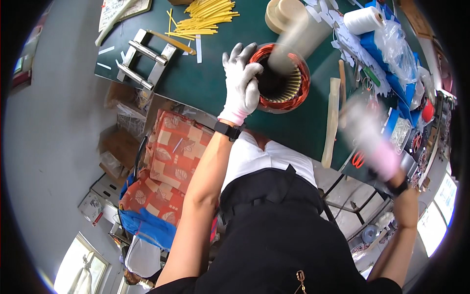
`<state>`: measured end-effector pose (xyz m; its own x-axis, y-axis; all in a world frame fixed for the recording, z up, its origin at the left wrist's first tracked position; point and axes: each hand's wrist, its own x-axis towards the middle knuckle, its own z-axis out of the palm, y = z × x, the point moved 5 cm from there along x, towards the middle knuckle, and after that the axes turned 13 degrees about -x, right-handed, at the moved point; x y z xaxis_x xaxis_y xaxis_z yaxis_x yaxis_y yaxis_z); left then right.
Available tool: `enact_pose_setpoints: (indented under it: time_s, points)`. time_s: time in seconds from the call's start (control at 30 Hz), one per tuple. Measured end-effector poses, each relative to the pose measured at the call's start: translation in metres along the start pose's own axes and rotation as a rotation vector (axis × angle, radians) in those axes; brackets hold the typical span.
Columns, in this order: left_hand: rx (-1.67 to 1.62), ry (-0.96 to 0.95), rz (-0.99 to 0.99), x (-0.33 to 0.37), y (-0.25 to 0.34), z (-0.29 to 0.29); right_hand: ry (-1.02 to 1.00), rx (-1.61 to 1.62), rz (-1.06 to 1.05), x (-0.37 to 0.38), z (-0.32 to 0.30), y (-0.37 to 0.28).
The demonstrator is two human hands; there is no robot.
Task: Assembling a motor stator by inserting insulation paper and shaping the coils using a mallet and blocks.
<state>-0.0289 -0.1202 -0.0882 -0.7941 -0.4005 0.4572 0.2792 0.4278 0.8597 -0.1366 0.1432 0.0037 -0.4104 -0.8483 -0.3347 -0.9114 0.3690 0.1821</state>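
The white-gloved left hand [241, 83] grips the left rim of the round copper-wound stator [283, 78] on the green tabletop [205, 83]; the blurred right hand [372, 137], grip indeterminate, is well apart to the right.

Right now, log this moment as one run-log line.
left hand: gloved, gripping rim of round copper-wound stator | right hand: gloved, motion-blurred, raised above green table | blurred cream mallet over stator

We see even daylight, windows blown out lower left and lower right. Right hand [374, 142] smeared by motion blur; fisheye bends the edges, corners black.
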Motion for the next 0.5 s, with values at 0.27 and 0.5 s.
enact_pose_setpoints:
  time_s: [0.27, 0.5]
  points:
    - [0.151, 0.111, -0.066, -0.026, 0.008, -0.013, 0.432, 1.477, 0.818, 0.046, -0.134, 0.113]
    - [0.087, -0.023, -0.073, -0.002, -0.002, -0.001, -0.488, 0.702, 0.048, 0.032, -0.072, -0.001]
